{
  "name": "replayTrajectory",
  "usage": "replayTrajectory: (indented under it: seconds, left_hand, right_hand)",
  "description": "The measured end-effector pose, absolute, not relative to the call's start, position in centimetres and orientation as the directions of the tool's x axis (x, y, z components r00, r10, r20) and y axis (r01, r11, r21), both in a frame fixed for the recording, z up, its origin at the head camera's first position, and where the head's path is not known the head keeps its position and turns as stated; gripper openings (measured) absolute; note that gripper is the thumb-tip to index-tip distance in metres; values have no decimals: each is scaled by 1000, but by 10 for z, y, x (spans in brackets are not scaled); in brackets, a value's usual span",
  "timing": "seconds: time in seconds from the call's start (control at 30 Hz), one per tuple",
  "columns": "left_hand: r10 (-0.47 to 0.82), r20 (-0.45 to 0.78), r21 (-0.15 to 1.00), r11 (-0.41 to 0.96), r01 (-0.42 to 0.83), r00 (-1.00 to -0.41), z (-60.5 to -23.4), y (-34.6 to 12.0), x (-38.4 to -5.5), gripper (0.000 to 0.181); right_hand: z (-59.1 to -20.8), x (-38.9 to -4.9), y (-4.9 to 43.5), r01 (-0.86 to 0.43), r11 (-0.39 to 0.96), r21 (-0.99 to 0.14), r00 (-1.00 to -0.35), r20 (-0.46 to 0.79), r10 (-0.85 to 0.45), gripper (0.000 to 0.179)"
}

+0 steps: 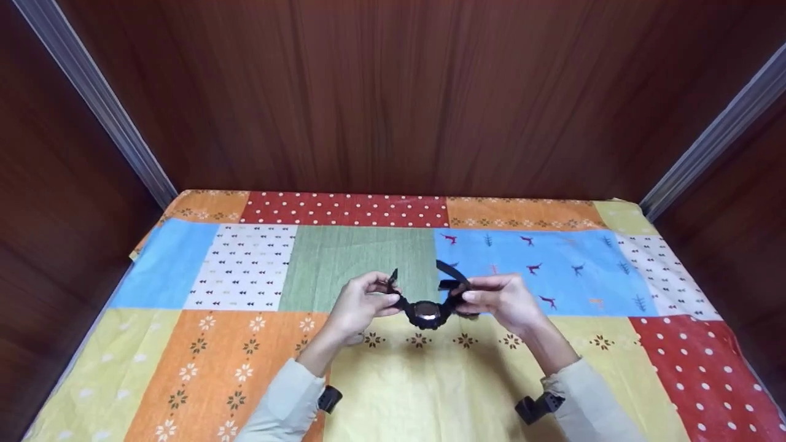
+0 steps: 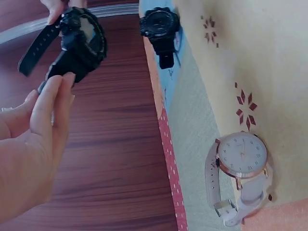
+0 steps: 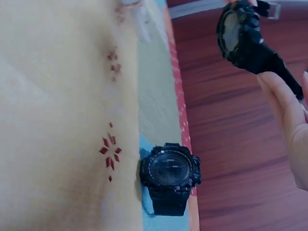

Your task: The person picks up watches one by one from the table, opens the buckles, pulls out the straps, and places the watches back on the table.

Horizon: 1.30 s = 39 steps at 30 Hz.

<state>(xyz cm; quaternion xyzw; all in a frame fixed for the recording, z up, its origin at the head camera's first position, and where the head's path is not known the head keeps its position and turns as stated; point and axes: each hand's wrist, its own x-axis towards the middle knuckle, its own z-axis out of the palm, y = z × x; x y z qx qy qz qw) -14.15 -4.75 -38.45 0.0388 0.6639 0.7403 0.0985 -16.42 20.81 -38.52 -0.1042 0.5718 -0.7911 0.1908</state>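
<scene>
A black digital wristwatch point(image 1: 427, 314) hangs between both hands above the cloth, its strap unfastened and its dial toward the head camera. My left hand point(image 1: 362, 301) pinches one strap half, which has a metal buckle point(image 3: 274, 10) in the right wrist view. On the other side, my right hand point(image 1: 503, 301) grips the other half; its holed strap end point(image 2: 36, 50) sticks out free in the left wrist view. A second black watch point(image 3: 169, 168) lies on the cloth near my right hand. Below my left hand lies a pale-strapped watch point(image 2: 242, 154) with a white dial.
A patchwork-print cloth point(image 1: 424, 380) covers the surface beneath. Dark wood panels point(image 1: 381, 92) rise behind it and at both sides, with grey metal strips point(image 1: 98, 98) at the corners. Each wrist carries a small black camera point(image 1: 330, 399).
</scene>
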Motion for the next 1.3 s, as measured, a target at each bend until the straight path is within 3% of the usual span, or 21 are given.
replayTrajectory:
  seconds: [0.57, 0.77, 0.93, 1.3]
  left_hand:
    - [204, -65, 991, -100, -87, -977, -394, -50, -147, 19]
    - [187, -104, 991, -59, -117, -977, -400, -50, -154, 20]
    - [170, -132, 990, -32, -139, -977, -408, -51, -161, 20]
    - [128, -239, 967, 119, -224, -963, -423, -53, -176, 28]
  right_hand:
    - [-393, -170, 205, 213, -244, -946, -895, -89, -437, 22]
    - [-399, -176, 197, 232, -209, -950, -906, -132, -403, 22]
    - [-407, -183, 189, 253, -139, -957, -908, -186, -376, 41]
    - [-426, -193, 166, 294, -25, -956, -907, -271, -322, 36]
